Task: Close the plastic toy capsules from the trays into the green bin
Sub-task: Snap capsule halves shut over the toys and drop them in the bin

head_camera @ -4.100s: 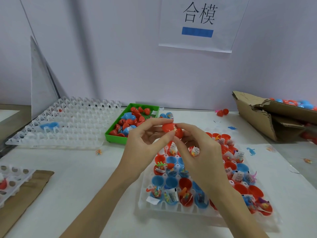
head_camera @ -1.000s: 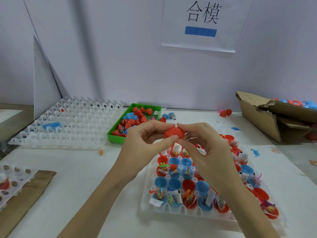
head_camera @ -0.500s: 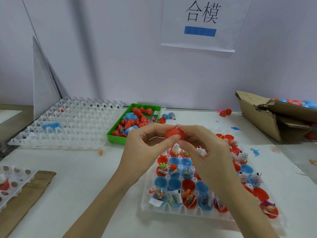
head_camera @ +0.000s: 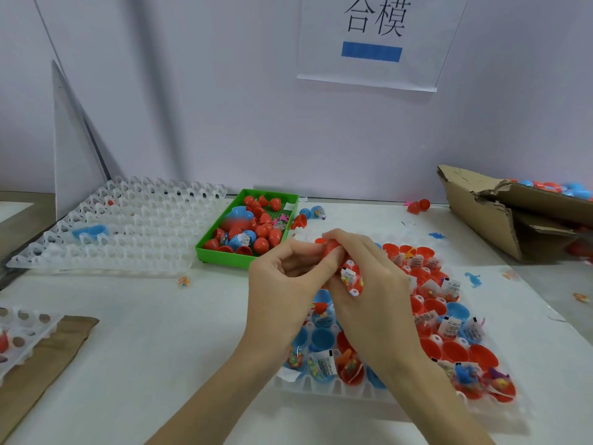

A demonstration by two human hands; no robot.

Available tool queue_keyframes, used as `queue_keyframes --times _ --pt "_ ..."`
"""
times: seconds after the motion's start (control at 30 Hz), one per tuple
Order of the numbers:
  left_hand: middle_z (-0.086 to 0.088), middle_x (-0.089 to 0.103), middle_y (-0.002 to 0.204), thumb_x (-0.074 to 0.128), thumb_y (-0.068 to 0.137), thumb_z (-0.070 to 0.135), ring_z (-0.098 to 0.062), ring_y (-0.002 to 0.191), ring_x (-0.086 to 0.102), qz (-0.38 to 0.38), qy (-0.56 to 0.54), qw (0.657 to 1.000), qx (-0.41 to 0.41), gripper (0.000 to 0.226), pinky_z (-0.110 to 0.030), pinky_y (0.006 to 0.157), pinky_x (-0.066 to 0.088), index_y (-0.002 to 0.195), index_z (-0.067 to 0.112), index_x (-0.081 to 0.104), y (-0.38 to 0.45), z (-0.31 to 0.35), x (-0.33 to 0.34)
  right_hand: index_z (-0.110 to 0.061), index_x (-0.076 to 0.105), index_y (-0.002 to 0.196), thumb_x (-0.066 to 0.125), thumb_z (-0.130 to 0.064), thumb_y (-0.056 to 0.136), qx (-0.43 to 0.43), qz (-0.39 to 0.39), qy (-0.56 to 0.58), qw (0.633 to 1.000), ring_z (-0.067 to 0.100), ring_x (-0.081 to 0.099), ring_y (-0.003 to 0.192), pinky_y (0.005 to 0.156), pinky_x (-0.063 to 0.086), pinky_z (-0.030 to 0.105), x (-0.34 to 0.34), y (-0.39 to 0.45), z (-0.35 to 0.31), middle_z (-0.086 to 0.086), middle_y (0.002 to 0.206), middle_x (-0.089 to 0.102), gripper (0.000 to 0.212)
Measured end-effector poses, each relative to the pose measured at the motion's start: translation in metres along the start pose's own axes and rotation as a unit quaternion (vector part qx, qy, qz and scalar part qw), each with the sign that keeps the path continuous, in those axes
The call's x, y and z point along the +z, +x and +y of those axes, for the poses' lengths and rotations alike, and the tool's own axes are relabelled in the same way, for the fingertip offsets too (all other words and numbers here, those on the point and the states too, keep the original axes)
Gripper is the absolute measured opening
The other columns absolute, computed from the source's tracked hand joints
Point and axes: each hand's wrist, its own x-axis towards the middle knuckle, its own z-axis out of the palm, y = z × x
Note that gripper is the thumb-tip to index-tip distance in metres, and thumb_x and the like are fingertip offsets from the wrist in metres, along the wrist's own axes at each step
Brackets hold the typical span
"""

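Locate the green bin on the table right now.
In the head view the green bin sits left of centre, between the empty white tray and both hands, beyond the left hand.

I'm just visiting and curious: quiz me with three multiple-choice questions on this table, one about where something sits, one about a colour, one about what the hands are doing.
1. Where is the green bin?
A. left of the hands, beside the empty white tray
B. inside the cardboard box
C. on the filled tray

2. What colour is the capsule in the hands?
A. blue
B. red
C. green

3. What are the left hand and right hand doing?
A. resting flat
B. both gripping the capsule
C. lifting a tray

Answers: 1 A, the bin stands between the empty tray and the hands; 2 B, red shows between the fingers; 3 B, both hands' fingers curl round it.
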Motion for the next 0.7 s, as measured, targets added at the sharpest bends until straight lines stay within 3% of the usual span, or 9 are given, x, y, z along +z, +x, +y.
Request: queue_keyframes --times 0.23,0.43,0.6,0.7 --pt "-0.002 0.081 0.09 0.083 0.086 0.02 -0.015 0.087 0.078 -0.014 -0.017 1.0 -0.023 0.019 -0.017 0.073 0.059 0.102 0.011 0.079 0.0003 0.0007 0.0001 -0.016 0.065 0.131 0.076 -0.002 0.088 -0.01 -0.007 -0.009 1.0 0.004 0.061 0.107 0.098 0.047 0.01 -0.0024 0.0011 0.003 -0.008 0.12 0.066 0.046" --pt "-0.007 0.08 0.099 0.08 0.087 0.024 -0.019 0.097 0.077 -0.038 -0.064 0.995 -0.064 0.024 -0.024 0.082 0.06 0.106 0.01 0.078 0.0064 0.0008 -0.0053 -0.023 0.057 0.142 0.08 -0.011 0.087 -0.039 -0.004 -0.004 0.999 -0.001 0.057 0.11 0.101 0.041 0.004 -0.0005 0.0044 0.0058 -0.013 0.125 0.061 0.061" --pt "-0.018 0.074 0.099 0.079 0.084 0.029 -0.021 0.085 0.072 -0.123 -0.208 0.956 -0.167 0.042 -0.026 0.078 0.061 0.114 0.0 0.074 0.0096 0.0061 -0.0068 -0.019 0.056 0.142 0.07 -0.033 0.092 -0.049 0.024 0.024 0.998 -0.005 0.057 0.115 0.101 0.041 0.006 0.0034 0.0007 0.0018 -0.013 0.128 0.061 0.054" --pt "-0.021 0.074 0.101 0.078 0.086 0.03 -0.022 0.086 0.073 -0.134 -0.243 0.937 -0.211 0.044 -0.026 0.076 0.06 0.114 -0.003 0.075 0.0093 0.0051 -0.0073 -0.017 0.062 0.133 0.07 -0.033 0.093 -0.052 0.029 0.017 0.998 0.001 0.061 0.109 0.096 0.045 0.008 0.0025 0.0 0.0027 -0.008 0.121 0.067 0.044"
